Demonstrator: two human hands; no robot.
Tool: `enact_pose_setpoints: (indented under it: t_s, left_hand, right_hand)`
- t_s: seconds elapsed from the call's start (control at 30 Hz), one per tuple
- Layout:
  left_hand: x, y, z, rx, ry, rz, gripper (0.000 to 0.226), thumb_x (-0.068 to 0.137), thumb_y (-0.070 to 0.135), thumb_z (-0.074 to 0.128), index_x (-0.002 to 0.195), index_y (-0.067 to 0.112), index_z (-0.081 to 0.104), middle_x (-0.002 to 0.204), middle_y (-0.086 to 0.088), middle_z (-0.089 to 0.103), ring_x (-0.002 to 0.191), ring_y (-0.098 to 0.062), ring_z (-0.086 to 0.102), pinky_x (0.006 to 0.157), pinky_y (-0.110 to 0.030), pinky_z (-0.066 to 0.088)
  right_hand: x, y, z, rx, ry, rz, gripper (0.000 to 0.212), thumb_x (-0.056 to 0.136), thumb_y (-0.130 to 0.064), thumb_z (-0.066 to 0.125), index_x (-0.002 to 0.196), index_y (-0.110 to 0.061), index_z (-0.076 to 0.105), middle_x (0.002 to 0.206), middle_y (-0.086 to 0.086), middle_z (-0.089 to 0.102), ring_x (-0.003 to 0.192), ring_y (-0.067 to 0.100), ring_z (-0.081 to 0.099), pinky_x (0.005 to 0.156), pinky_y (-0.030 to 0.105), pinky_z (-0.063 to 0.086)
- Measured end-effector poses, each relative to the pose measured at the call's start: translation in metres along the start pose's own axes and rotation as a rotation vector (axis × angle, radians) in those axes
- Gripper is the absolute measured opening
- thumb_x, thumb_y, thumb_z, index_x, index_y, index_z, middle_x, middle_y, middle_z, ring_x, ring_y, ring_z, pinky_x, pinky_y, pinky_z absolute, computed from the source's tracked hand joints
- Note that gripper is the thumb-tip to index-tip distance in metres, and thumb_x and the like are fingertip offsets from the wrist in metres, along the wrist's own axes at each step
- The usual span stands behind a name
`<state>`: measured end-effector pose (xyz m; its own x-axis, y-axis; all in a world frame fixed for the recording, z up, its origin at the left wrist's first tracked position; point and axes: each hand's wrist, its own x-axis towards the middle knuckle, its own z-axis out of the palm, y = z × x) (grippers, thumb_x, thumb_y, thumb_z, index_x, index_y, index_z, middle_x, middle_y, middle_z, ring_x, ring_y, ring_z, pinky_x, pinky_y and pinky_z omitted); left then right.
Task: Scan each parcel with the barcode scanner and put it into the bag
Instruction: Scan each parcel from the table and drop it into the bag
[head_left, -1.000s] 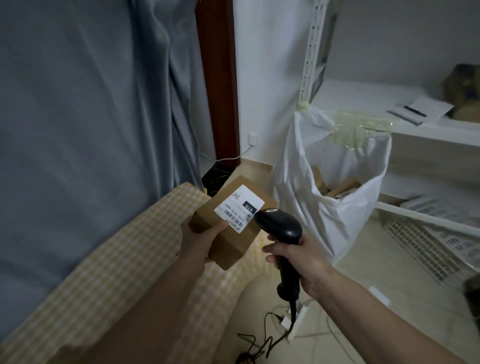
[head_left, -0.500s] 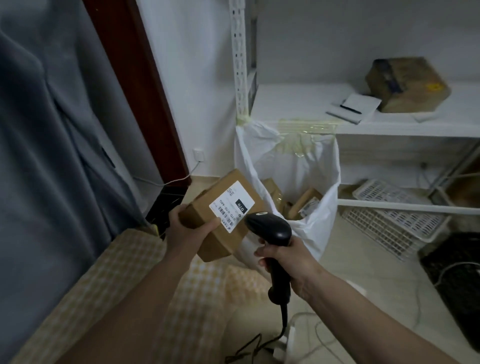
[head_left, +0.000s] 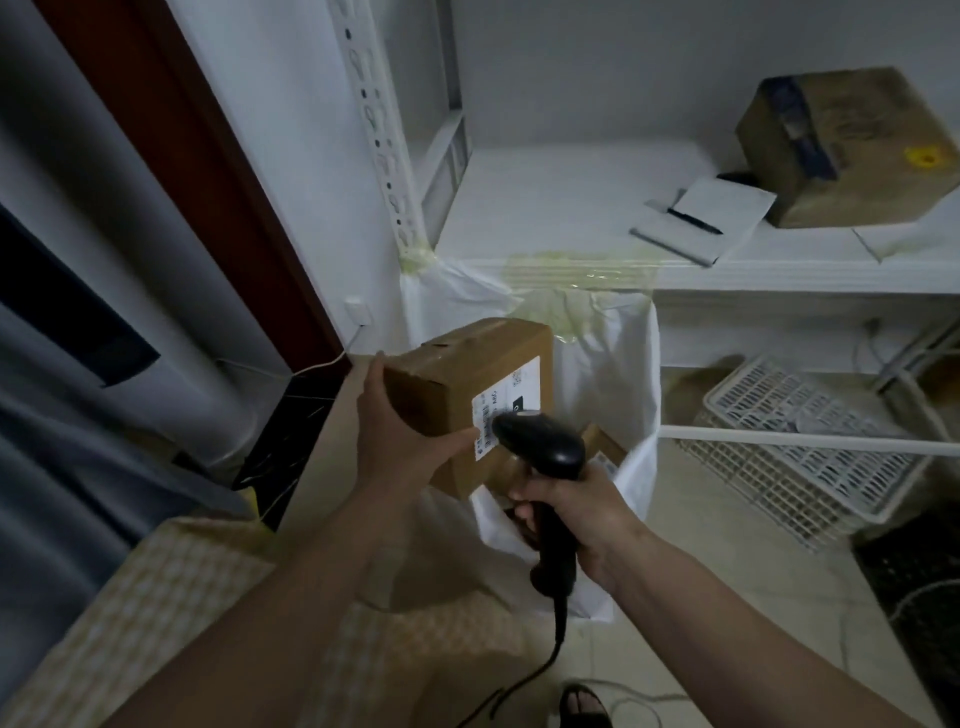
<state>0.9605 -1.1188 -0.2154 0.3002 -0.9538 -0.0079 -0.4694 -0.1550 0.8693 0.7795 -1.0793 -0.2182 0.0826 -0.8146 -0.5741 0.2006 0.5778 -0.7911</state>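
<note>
My left hand (head_left: 400, 441) grips a brown cardboard parcel (head_left: 467, 374) with a white barcode label, held over the left rim of the white bag (head_left: 613, 374). My right hand (head_left: 576, 509) holds the black barcode scanner (head_left: 543, 447) by its handle, its head just in front of the label. The bag is taped open to the white shelf edge, and other brown parcels (head_left: 602, 444) show inside it behind the scanner.
A white shelf (head_left: 561, 208) carries a notepad with a pen (head_left: 701, 218) and a large worn box (head_left: 847, 145). White plastic baskets (head_left: 810, 441) lie under it. A checked yellow surface (head_left: 171, 597) is at lower left; a grey curtain and brown door frame stand left.
The parcel has moved right and up, from beside the bag to over its opening, and turned so its label faces right. The scanner stayed close to the label. The view swung right.
</note>
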Motion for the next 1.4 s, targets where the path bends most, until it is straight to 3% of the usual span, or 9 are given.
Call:
enact_pose_setpoints:
  t_s: [0.27,0.43,0.57,0.83,1.03,1.13,1.23,1.33,1.4]
  left_hand:
    - [0.094,0.013,0.115,0.259,-0.071,0.025,0.128,0.054,0.028,0.094,0.152,0.021,0.012,0.152,0.001,0.025,0.139,-0.018,0.031,0.11,-0.033,0.032]
    - [0.132,0.003,0.174,0.466,-0.094,0.137,0.128,0.052,0.045,0.092,0.151,0.021,0.015,0.152,-0.003,0.027,0.137,-0.024,0.032,0.11,-0.051,0.033]
    - [0.14,-0.006,0.204,0.695,-0.07,0.233,0.119,0.058,0.031,0.09,0.151,0.018,0.017,0.153,-0.009,0.026,0.141,-0.029,0.025,0.111,-0.053,0.025]
    - [0.129,-0.021,0.191,0.833,-0.179,0.292,0.107,0.06,0.027,0.086,0.146,0.026,0.022,0.143,-0.004,0.033,0.129,-0.027,0.033,0.106,-0.052,0.034]
    - [0.118,-0.025,0.193,0.715,-0.255,0.137,0.093,0.082,-0.011,0.061,0.151,0.037,0.022,0.158,-0.002,0.002,0.144,-0.023,0.009,0.108,-0.036,0.032]
    - [0.115,-0.016,0.186,0.675,-0.259,0.108,0.081,0.089,-0.002,0.059,0.151,0.032,0.022,0.151,-0.003,0.025,0.137,-0.022,0.029,0.103,-0.036,0.038]
    - [0.104,-0.02,0.156,0.675,-0.239,0.039,0.034,0.097,0.013,0.052,0.13,0.02,0.051,0.129,-0.006,0.052,0.114,-0.021,0.051,0.086,-0.029,0.04]
    - [0.086,-0.028,0.116,0.772,-0.232,-0.003,0.012,0.098,0.021,0.049,0.104,0.014,0.057,0.109,-0.006,0.058,0.095,-0.02,0.055,0.073,-0.027,0.038]
    - [0.072,-0.032,0.089,0.827,-0.225,-0.042,0.013,0.097,0.023,0.05,0.101,0.013,0.056,0.106,-0.006,0.056,0.096,-0.022,0.055,0.072,-0.029,0.039]
  right_hand:
    - [0.106,-0.065,-0.071,-0.015,0.045,0.023,0.012,0.076,0.005,0.069,0.081,-0.006,0.065,0.066,0.012,0.06,0.061,0.022,0.057,0.067,0.035,0.049]
    - [0.144,-0.059,-0.111,-0.069,0.066,0.068,0.014,0.074,0.0,0.07,0.085,-0.007,0.066,0.068,0.011,0.061,0.066,0.025,0.058,0.072,0.04,0.05]
    - [0.154,-0.055,-0.128,-0.044,0.055,0.099,0.014,0.078,0.002,0.065,0.09,-0.003,0.065,0.072,0.014,0.058,0.07,0.026,0.057,0.076,0.039,0.05]
    - [0.165,-0.047,-0.123,-0.057,-0.001,0.13,0.017,0.076,0.003,0.066,0.088,-0.008,0.064,0.07,0.009,0.059,0.07,0.025,0.059,0.073,0.04,0.05]
    - [0.166,-0.038,-0.112,-0.061,-0.037,0.147,0.022,0.075,0.001,0.069,0.095,-0.005,0.063,0.073,0.011,0.06,0.07,0.023,0.058,0.074,0.037,0.051]
    - [0.164,-0.036,-0.102,-0.096,-0.036,0.16,0.026,0.076,0.001,0.069,0.101,-0.004,0.062,0.075,0.011,0.061,0.069,0.023,0.059,0.07,0.035,0.05]
    - [0.158,-0.035,-0.083,-0.129,-0.079,0.153,0.015,0.077,0.004,0.068,0.088,-0.005,0.064,0.072,0.012,0.061,0.068,0.025,0.059,0.072,0.04,0.051]
    - [0.145,-0.034,-0.054,-0.19,-0.108,0.162,0.012,0.078,0.003,0.069,0.083,-0.007,0.065,0.073,0.013,0.063,0.076,0.029,0.061,0.084,0.046,0.051]
    - [0.131,-0.033,-0.033,-0.244,-0.146,0.16,0.01,0.08,0.002,0.068,0.083,-0.006,0.064,0.072,0.012,0.062,0.074,0.028,0.06,0.077,0.041,0.052]
